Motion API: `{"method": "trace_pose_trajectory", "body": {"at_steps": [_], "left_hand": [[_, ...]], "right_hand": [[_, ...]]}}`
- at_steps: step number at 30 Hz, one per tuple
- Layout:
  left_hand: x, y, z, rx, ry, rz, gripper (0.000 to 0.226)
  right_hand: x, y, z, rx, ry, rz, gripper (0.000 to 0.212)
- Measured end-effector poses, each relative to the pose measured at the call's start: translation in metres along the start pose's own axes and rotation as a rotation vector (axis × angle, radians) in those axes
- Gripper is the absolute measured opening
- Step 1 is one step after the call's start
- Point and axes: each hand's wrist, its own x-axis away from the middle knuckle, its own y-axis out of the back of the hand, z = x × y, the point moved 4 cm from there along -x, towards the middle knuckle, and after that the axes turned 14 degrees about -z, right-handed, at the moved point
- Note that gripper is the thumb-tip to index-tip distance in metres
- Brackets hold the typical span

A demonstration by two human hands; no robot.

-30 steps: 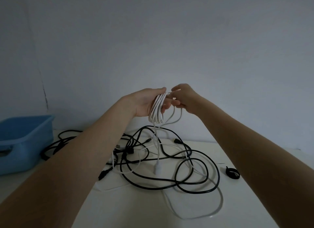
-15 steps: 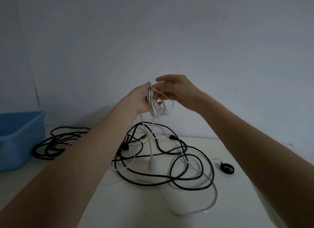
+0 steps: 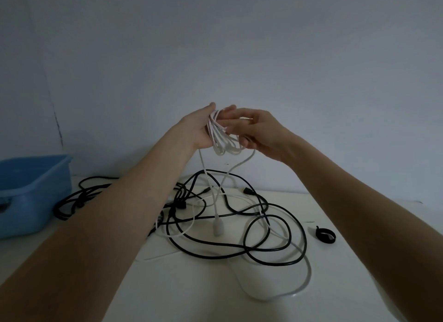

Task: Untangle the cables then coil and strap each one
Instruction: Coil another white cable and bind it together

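The white cable (image 3: 221, 139) hangs as a small bundle of loops between the two hands, raised above the table (image 3: 191, 285) and in front of the wall (image 3: 239, 46); the loops sit against the palm of the left hand (image 3: 200, 127) and droop below both hands; two white strands run down from the bundle, one ending in a plug (image 3: 217, 227) that hangs just over the tangle, the other trailing into a wide white loop on the table near the front edge.

The left hand is curled around the bundle, its thumb up over the top of the loops and its fingers mostly hidden behind them; it holds the coil.

The right hand (image 3: 261, 132) is just beside the left, touching the loops from the right; its fingers (image 3: 236, 120) are stretched toward the bundle and lie along its upper strands, while lower fingers curl under the loops; whether it pinches a strand or only rests on the coil cannot be told.

Below the hands, black cables (image 3: 263, 252) lie tangled in overlapping loops across the middle of the table; another black bunch (image 3: 79, 199) lies to the left, near a blue bin (image 3: 33, 189) at the table's left edge; a small black strap (image 3: 324, 236) lies apart to the right of the tangle.
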Motion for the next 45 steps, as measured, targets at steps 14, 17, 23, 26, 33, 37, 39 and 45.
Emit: {"method": "trace_pose_trajectory", "body": {"at_steps": [14, 17, 23, 26, 33, 37, 39, 45], "left_hand": [[-0.024, 0.000, -0.009, -0.057, -0.254, -0.192, 0.041], [-0.025, -0.001, -0.014, -0.059, -0.274, -0.195, 0.040], [-0.021, -0.005, -0.017, 0.194, -0.283, -0.154, 0.035], [-0.019, -0.003, -0.014, 0.325, -0.221, -0.108, 0.037], [0.002, -0.012, 0.001, 0.167, 0.081, 0.222, 0.032], [0.028, -0.009, 0.009, -0.330, 0.212, 0.489, 0.017], [0.035, -0.007, 0.012, -0.499, 0.212, 0.506, 0.016], [0.040, -0.004, 0.017, -0.720, 0.254, 0.505, 0.018]], "right_hand": [[0.001, 0.063, -0.021, 1.607, -0.089, -0.190, 0.047], [-0.015, 0.072, 0.016, 1.299, 0.000, -0.257, 0.037], [0.009, 0.049, 0.010, 0.563, -0.228, 0.190, 0.018], [0.015, 0.046, 0.002, 0.166, -0.217, 0.139, 0.025], [0.025, 0.025, -0.049, 0.627, -0.481, 0.320, 0.048], [0.019, 0.040, -0.064, 0.879, -0.527, 0.213, 0.052], [0.014, 0.050, -0.062, 0.806, -0.536, 0.154, 0.046], [-0.008, 0.078, -0.027, 0.446, -0.541, -0.059, 0.018]]}}
